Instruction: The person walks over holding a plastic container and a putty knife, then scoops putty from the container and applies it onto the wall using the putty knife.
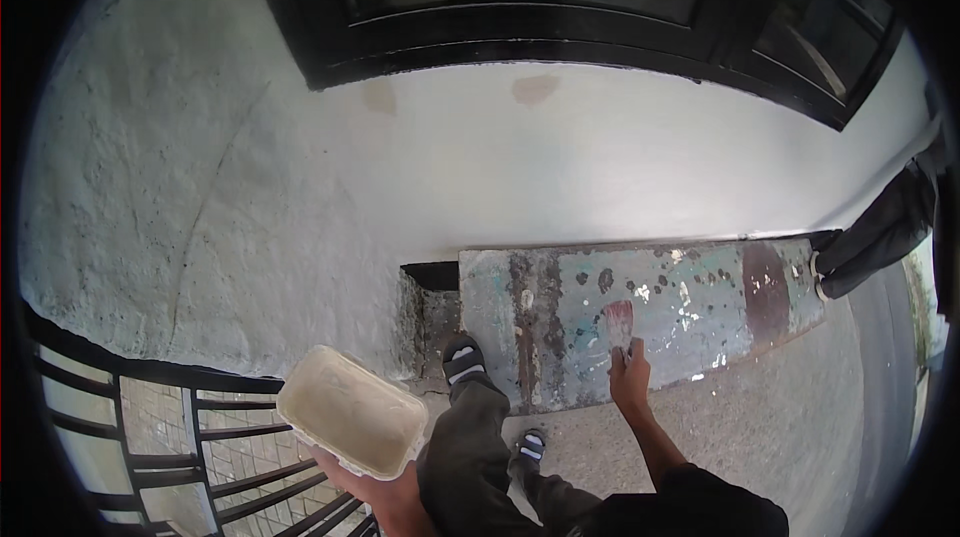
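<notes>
At the frame's lower left we support a pale rectangular container [353, 412] with our left hand [375, 487], its fingers mostly hidden, so we cannot tell how they close. Right of centre, our right hand [630, 377] grips a flat, reddish-tipped tool [619, 321] in closed fingers, over the paint-spotted ledge [715, 282]; white wall [480, 167] spans the upper middle.

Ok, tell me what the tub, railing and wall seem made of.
Tub: probably plastic, dull, judging by its thin rounded rim. Railing: likely metal, painted black, given its slim bars. Wall: perhaps plaster, painted pale, lumpy at left, smoother rightward.
</notes>
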Demonstrator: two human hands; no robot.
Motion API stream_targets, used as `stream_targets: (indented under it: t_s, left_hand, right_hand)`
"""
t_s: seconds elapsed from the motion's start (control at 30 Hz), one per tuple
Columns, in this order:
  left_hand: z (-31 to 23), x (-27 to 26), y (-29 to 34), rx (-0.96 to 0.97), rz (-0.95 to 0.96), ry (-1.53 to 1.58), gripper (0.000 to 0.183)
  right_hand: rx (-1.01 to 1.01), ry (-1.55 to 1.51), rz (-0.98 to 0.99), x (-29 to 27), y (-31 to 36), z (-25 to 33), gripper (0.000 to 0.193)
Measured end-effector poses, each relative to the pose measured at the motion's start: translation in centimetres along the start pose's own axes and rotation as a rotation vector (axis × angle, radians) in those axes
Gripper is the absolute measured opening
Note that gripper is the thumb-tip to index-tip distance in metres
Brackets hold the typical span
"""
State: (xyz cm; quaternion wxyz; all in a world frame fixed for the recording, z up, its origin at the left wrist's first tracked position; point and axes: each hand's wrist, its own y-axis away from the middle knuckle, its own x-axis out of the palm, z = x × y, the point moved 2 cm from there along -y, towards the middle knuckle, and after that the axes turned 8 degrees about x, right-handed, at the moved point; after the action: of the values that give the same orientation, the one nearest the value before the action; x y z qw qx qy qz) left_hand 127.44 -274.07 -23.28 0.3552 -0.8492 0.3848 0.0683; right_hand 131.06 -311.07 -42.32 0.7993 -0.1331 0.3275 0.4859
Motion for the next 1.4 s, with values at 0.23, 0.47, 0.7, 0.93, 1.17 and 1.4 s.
stream_targets:
  t_s: [0.23,0.47,0.7,0.93,1.17,1.4]
  left_hand:
    - [-2.5,1.3,0.0,-0.337,-0.207,0.912,0.063]
    - [-8.5,0.6,0.5,-0.507,-0.245,1.125,0.054]
    - [-2.8,-6.9,6.2,-0.317,-0.262,1.034,0.051]
    - [-2.6,-15.5,9.1,-0.367,-0.592,1.092,0.069]
    - [-5.4,-16.1,9.2,-0.485,-0.631,1.230,0.049]
    - [-8.9,-12.5,7.4,-0.361,-0.548,1.448,0.058]
  right_hand:
    - [-0.762,0.279,-0.382,-8.7,-0.4,14.0,0.036]
    - [-0.753,-0.013,-0.212,-11.6,5.9,16.1,0.029]
    - [-0.608,0.012,0.043,-13.8,8.6,9.1,0.013]
    - [-0.444,-0.064,0.034,-15.7,9.9,6.2,0.011]
    - [-0.508,-0.206,0.029,-16.0,13.6,10.5,0.013]
    - [-0.366,-0.214,-0.039,-20.4,14.7,4.7,0.017]
